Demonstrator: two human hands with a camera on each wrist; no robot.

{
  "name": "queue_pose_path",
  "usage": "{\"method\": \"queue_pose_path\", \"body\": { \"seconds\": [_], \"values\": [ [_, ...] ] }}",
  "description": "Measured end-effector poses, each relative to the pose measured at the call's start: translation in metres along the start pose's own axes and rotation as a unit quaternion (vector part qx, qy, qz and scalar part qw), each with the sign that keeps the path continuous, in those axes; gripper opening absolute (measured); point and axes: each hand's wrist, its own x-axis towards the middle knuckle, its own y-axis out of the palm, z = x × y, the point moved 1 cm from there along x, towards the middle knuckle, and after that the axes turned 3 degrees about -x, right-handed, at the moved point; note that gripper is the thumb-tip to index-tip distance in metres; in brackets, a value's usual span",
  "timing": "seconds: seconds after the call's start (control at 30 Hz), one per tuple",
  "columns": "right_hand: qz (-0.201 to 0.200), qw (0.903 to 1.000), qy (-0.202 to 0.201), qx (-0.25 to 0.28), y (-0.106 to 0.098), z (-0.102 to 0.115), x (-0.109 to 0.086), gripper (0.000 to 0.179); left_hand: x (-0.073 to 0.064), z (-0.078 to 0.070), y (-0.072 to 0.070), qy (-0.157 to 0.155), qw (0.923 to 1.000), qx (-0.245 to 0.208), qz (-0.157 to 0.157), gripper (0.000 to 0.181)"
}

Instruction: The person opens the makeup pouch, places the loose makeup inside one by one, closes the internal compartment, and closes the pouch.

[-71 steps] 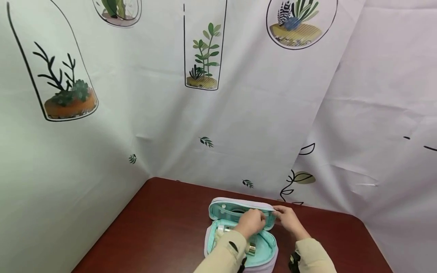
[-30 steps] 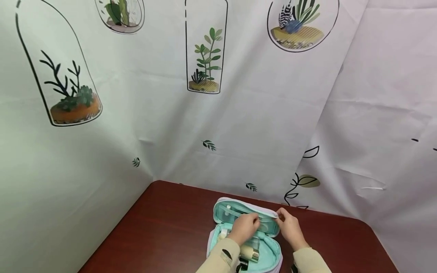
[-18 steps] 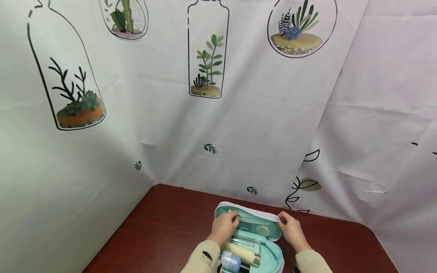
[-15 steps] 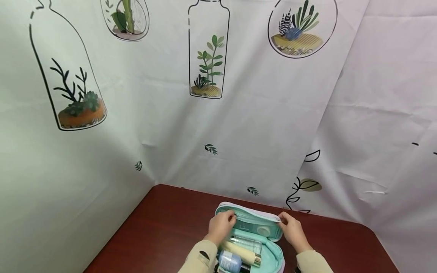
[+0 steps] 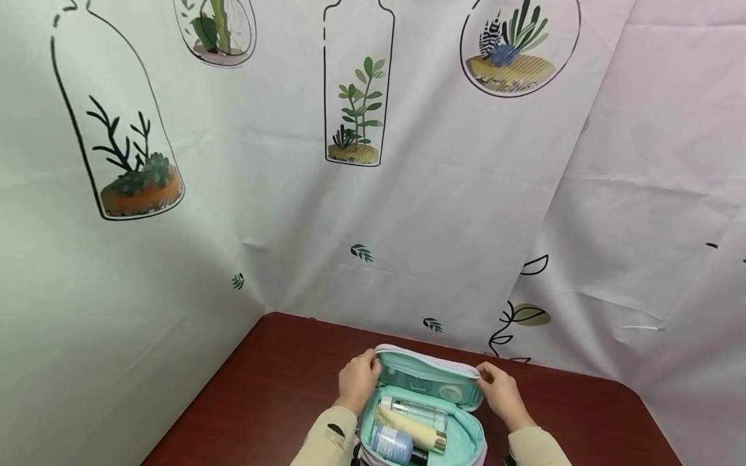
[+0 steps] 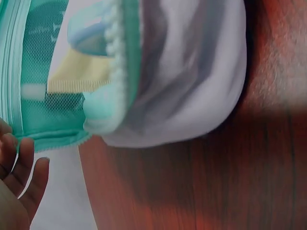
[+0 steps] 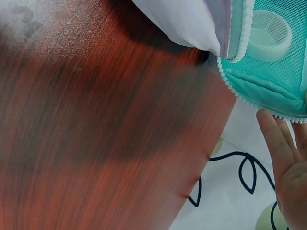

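Observation:
A lilac toiletry bag (image 5: 479,446) with mint lining stands unzipped on the table, its lid (image 5: 431,359) raised at the back. My left hand (image 5: 357,382) holds the lid's left end, thumb and fingers at its edge. At the right end, my right hand (image 5: 501,393) pinches the lid's rim. Behind the lid's mesh pocket (image 7: 297,52) shows a small round white item (image 7: 268,36). In the bag's base lie a clear bottle (image 5: 416,412), a pale yellow tube (image 5: 410,430) with a gold cap, and a blue bottle (image 5: 393,444) with a black cap.
The dark red wooden table (image 5: 280,388) reaches back to a white cloth backdrop (image 5: 291,226) printed with plants in glass jars. The bag sits near the table's back edge.
My left hand has moved left along the lid's mesh pocket, from its middle to the lid's left end, uncovering the bottles and tube. My right hand stays at the right corner.

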Motion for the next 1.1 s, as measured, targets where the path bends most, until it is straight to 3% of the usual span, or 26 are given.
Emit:
{"method": "queue_pose_path", "body": {
  "seconds": [0.13,0.33,0.43,0.5,0.6,0.67,0.77,0.87,1.0,1.1],
  "values": [
    [0.005,1.0000,0.003,0.005,0.001,-0.002,0.001,0.010,0.003,0.003,0.001,-0.014,0.9998,-0.002,-0.013,0.014],
    [0.010,0.9999,0.001,0.002,0.002,-0.002,0.001,0.011,0.005,0.010,0.001,-0.009,0.9997,-0.022,-0.009,0.023],
    [0.011,0.9999,0.003,0.001,0.001,-0.001,0.001,0.012,0.005,0.015,0.001,-0.012,0.9996,-0.020,0.018,0.027],
    [0.014,0.9999,0.009,0.004,0.000,-0.001,0.000,0.011,0.005,0.018,0.000,-0.032,0.9974,-0.039,0.051,0.026],
    [0.021,0.9995,0.021,0.014,-0.001,-0.001,0.001,0.011,0.004,0.024,0.000,-0.061,0.9872,-0.079,0.124,0.033],
    [0.029,0.9990,0.031,0.017,0.000,-0.002,0.000,0.014,0.002,0.029,0.002,-0.079,0.9739,-0.118,0.177,0.047],
    [0.049,0.9976,0.046,0.014,0.004,-0.010,-0.002,0.022,-0.002,0.036,0.004,-0.086,0.9580,-0.161,0.221,0.046],
    [0.075,0.9953,0.060,0.016,0.012,-0.020,-0.007,0.028,-0.004,0.043,0.006,-0.093,0.9542,-0.186,0.215,0.036],
    [0.088,0.9898,0.092,0.064,0.019,-0.029,-0.013,0.025,-0.002,0.046,0.006,-0.093,0.9514,-0.220,0.193,0.016],
    [0.079,0.9860,0.103,0.105,0.019,-0.030,-0.014,0.019,0.000,0.046,0.005,-0.105,0.9397,-0.261,0.194,0.014]
  ]
}}
